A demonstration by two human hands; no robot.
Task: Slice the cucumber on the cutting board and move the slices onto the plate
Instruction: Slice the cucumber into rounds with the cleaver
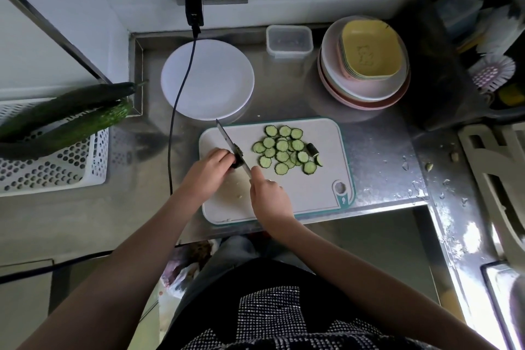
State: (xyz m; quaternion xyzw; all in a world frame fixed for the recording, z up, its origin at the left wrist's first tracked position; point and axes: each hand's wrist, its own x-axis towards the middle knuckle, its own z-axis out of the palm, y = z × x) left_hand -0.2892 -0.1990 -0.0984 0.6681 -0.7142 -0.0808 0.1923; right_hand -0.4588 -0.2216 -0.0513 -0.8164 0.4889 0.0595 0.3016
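Observation:
A white cutting board [312, 196] with a teal rim lies on the steel counter. Several round cucumber slices [284, 149] are heaped on its far right part, with a dark end piece [312, 148] beside them. My left hand [208, 169] pins a short cucumber stub [236, 163] on the board's left side. My right hand [268, 196] grips the handle of a knife [227, 138], whose blade rests against the stub and points away toward the plate. The white plate [207, 79] sits bare behind the board.
A black power cable [177, 111] runs from the wall socket across the plate's left side. Two whole cucumbers [71, 113] lie on a white perforated basket [56, 167] at left. A stack of bowls [366, 65] and a clear lidded box [289, 41] stand behind.

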